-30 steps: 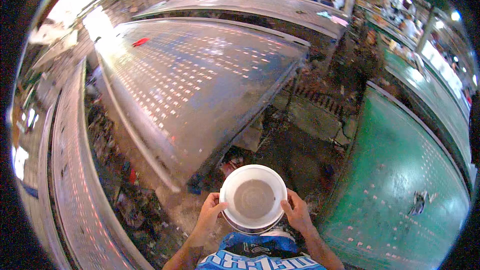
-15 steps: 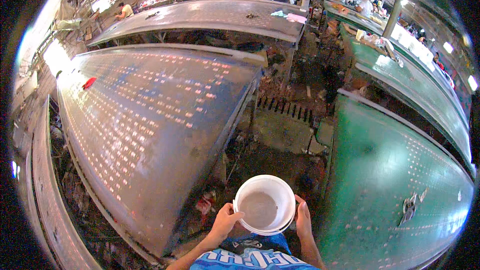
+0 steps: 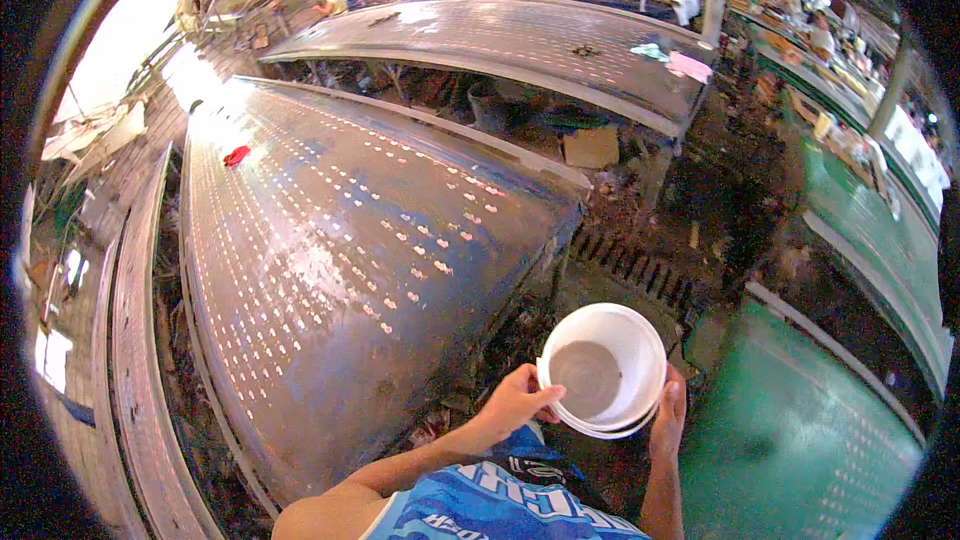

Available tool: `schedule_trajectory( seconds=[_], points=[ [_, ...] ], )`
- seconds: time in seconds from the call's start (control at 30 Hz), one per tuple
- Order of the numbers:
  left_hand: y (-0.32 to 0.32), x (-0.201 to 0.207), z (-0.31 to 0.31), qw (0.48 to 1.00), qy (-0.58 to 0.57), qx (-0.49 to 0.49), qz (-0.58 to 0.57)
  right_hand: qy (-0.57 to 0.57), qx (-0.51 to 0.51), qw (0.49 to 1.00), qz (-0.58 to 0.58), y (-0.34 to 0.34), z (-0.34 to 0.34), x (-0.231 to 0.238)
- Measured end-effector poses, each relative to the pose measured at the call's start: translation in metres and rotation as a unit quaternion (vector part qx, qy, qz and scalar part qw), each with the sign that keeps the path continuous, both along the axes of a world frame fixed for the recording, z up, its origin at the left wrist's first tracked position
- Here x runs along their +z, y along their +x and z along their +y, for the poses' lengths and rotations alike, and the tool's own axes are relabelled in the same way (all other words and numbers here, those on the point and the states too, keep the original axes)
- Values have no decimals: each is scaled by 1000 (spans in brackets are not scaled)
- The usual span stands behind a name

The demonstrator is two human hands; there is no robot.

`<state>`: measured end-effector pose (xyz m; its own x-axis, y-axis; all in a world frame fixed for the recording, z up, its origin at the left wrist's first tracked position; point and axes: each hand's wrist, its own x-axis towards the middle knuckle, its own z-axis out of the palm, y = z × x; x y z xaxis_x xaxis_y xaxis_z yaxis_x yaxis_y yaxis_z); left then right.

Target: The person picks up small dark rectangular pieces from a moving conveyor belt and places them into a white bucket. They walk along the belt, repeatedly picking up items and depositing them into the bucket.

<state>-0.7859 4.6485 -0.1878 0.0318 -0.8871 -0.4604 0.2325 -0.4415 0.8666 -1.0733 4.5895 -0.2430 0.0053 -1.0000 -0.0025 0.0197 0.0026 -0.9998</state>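
A round white plastic bucket (image 3: pixel 640 368) is carried in front of my body, its open mouth facing up. Its greyish bottom shows inside, with a small dark speck at one side. My left hand (image 3: pixel 518 402) grips the left rim, thumb on top near the inner edge. On the opposite side, my right hand (image 3: pixel 669 414) is pressed along the outer wall, its fingers partly hidden by the bucket. The bucket hangs over the dark gap between a long brown-grey table and a green one.
The long brown-grey table (image 3: pixel 400 390) at left bears rows of small pale marks and a red cloth (image 3: pixel 236 156). The green table (image 3: pixel 770 420) stands at right. Behind are another long table (image 3: pixel 500 30), with pink cloth (image 3: pixel 689 66), and a cardboard piece (image 3: pixel 592 147). A person (image 3: pixel 331 2) is far off.
My view has swung to the left, so the tables appear farther right and tilted. The bucket has risen and shifted right in the picture, with both hands still on it.
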Motion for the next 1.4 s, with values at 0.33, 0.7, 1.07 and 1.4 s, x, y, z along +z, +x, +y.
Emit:
schedule_trajectory(
  seconds=[0.33, 0.7, 1.07, 1.4],
  points=[
    [-17, -60, -271, 993, -17, -58, 99, 41, -53, 995, 76, -32, -262, -29],
    [16, -24, -597, 998, -59, 14, 7, 36, -101, 994, 9, -5, -535, -2],
    [56, -58, -752, 927, 18, 373, 41, -57, 104, 991, 59, 56, -871, -21],
    [101, 6, -842, 860, -53, 471, -190, -90, 300, 937, 154, 211, -1099, -19]
  ],
)
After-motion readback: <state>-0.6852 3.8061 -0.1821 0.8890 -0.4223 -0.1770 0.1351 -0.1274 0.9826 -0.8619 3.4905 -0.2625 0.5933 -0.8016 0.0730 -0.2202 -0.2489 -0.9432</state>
